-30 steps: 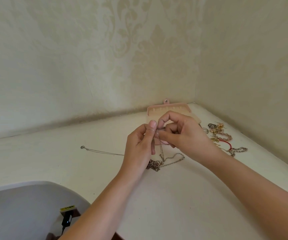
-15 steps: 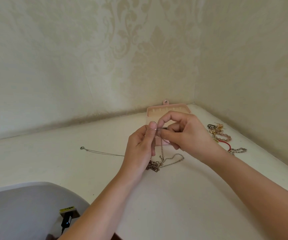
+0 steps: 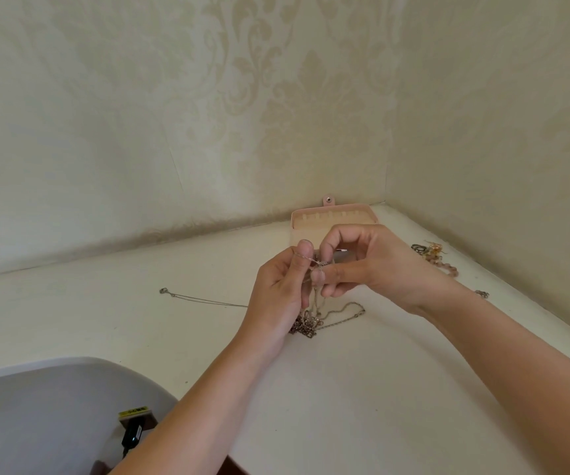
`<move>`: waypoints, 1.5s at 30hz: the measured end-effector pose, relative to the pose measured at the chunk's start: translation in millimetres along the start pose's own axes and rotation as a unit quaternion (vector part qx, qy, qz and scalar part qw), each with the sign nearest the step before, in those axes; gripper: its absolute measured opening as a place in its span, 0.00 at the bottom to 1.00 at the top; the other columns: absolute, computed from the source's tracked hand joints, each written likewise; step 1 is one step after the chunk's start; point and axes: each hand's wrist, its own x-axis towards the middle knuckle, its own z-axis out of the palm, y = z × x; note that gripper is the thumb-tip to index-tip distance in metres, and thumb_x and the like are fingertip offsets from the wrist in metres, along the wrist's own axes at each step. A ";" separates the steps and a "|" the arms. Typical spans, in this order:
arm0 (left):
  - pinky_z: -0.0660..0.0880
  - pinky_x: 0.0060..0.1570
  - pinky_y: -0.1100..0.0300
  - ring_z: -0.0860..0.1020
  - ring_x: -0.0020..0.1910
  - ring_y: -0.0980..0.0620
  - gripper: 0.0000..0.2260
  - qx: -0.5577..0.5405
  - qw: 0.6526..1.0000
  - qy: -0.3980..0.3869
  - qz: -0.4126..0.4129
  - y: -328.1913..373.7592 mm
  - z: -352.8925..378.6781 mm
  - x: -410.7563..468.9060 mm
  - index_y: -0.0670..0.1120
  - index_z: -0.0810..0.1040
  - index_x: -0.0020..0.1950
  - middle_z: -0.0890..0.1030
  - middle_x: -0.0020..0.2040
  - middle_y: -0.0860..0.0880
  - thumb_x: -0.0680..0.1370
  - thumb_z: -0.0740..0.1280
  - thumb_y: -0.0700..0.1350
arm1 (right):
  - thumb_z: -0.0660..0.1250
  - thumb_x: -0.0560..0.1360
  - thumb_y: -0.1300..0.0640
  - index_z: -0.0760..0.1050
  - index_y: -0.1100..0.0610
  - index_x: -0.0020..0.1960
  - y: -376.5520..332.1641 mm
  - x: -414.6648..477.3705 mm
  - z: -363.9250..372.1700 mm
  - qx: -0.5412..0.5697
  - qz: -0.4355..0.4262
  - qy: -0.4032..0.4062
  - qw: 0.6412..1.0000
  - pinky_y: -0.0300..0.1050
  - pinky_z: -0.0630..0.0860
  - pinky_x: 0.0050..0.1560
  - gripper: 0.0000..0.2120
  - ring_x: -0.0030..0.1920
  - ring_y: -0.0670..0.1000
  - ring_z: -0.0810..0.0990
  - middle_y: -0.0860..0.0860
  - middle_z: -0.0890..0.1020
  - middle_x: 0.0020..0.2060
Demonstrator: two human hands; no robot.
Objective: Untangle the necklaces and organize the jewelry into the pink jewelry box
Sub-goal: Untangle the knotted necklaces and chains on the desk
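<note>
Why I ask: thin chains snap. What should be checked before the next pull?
1. The left hand pinches the chain: ok.
2. The right hand pinches it at the knot: ok.
3. Slack below: the tangle rests on the table: ok.
4. The box is open: ok.
5. Which strand runs free through the knot: cannot tell.

1. One pink jewelry box (image 3: 331,219).
2. Two hands just in front of the box: left hand (image 3: 283,289) and right hand (image 3: 369,262).
3. One tangle of chains (image 3: 306,323) in front of the box; its strands cannot be counted.
4. One thin chain (image 3: 201,299) trailing out, front-left of the box.
5. One heap of small jewelry (image 3: 431,255) right of the box; the pieces are too small to count.
</note>
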 end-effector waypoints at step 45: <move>0.61 0.25 0.70 0.62 0.20 0.57 0.29 0.082 0.997 -0.002 0.002 -3.7 5.2 -1.4 0.51 0.78 0.25 0.62 0.20 0.48 0.73 0.48 0.65 | 0.65 0.68 0.63 0.75 0.57 0.48 -1.4 3.9 -8.2 0.347 0.056 0.058 0.934 0.38 0.77 0.39 0.09 0.34 0.47 0.76 0.50 0.77 0.33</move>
